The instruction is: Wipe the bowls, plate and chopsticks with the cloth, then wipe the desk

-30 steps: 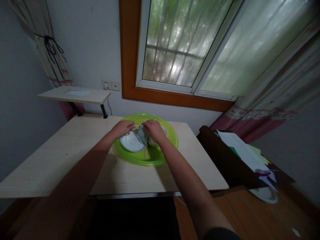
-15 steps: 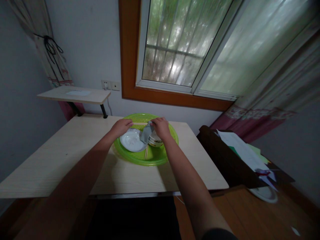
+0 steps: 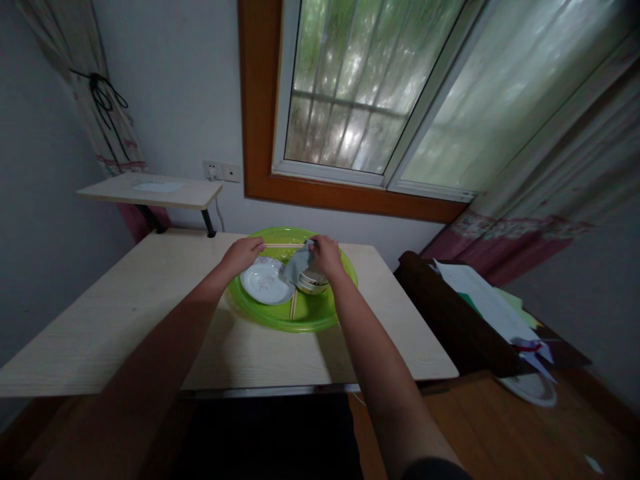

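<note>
Pinched in my left hand [image 3: 245, 252] is the left end of a pair of chopsticks [image 3: 283, 245], held level above a green tray [image 3: 317, 319]. My right hand [image 3: 324, 255] is closed on a grey cloth [image 3: 297, 262] around the chopsticks' right part; the cloth hangs down in front. Below my hands, a white plate [image 3: 267, 283] lies on the tray's left side. A few stacked bowls [image 3: 311, 283] stand to its right, partly hidden by the cloth and my right hand. More chopsticks [image 3: 293, 305] lie on the tray near its front.
The tray sits on a pale wooden table [image 3: 200, 267]. A small raised shelf [image 3: 155, 190] stands at the table's back left. Behind is a window [image 3: 350, 100]. On the right, papers [image 3: 487, 303] lie on a dark brown piece of furniture [image 3: 445, 313].
My right hand has slid slightly right along the chopsticks with the cloth, so more of their length shows between my hands. My left hand has hardly moved.
</note>
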The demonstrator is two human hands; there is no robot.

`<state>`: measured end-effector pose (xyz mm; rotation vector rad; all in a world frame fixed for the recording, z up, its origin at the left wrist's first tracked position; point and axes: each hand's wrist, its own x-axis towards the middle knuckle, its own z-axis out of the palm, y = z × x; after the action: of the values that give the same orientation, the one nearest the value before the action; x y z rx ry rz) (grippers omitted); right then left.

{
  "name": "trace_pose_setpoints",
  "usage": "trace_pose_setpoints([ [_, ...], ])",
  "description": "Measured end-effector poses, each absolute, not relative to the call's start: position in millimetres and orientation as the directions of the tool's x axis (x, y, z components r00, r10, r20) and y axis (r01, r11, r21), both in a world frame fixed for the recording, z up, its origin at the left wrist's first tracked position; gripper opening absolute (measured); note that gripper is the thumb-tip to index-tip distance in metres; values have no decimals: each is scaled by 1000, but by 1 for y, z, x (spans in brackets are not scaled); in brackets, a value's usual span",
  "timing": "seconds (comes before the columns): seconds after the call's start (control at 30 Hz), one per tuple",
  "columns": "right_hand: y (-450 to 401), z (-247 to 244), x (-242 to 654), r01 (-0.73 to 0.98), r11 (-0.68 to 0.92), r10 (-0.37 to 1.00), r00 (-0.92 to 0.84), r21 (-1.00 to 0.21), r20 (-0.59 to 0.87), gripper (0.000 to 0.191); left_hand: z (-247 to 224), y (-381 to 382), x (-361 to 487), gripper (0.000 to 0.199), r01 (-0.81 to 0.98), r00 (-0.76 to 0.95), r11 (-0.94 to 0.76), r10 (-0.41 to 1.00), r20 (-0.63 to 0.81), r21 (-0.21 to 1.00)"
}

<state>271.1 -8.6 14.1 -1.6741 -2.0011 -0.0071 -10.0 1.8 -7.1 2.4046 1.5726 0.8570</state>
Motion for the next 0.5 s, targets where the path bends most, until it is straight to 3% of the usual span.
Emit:
trace_pose_setpoints([
  [0.1, -6, 11, 276, 909, 228, 917, -80, -349, 391, 29, -8, 3, -11, 31, 796, 278, -437, 879, 389, 419],
  [0.23, -6, 11, 274, 915, 291, 894, -156, -280, 420, 29, -6, 1, -11, 31, 792, 274, -434, 881, 385, 429],
  [0.5, -19, 16, 245, 823, 562, 777, -491, -83, 393, 31, 1, -4, -5, 30, 751, 397, -508, 858, 327, 421],
])
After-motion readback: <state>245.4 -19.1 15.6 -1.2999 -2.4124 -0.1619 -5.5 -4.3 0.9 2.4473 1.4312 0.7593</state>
